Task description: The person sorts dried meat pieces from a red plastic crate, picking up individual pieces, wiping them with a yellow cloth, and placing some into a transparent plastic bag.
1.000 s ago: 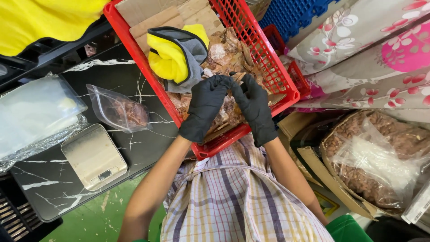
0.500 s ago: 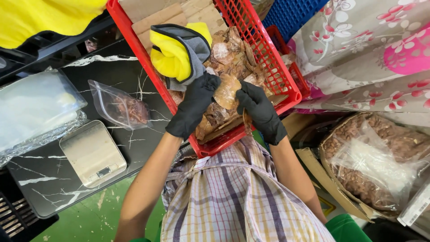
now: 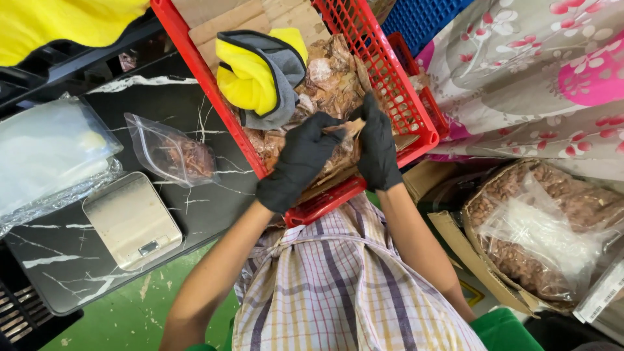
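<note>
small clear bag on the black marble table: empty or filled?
Partly filled. The small clear bag lies flat on the table with brown pieces gathered at its right end; the rest looks empty.

Both hands, left [image 3: 300, 158] and right [image 3: 377, 148], meet over the crate [image 3: 416, 117] holding dried pieces [image 3: 331, 78]. Left of it, a bag [image 3: 170, 151] and, nearer, perhaps a scale [image 3: 132, 221] lie on the table [image 3: 58, 253].

Bright, even light; sharp focus, slight wide-angle stretch at edges.
</note>
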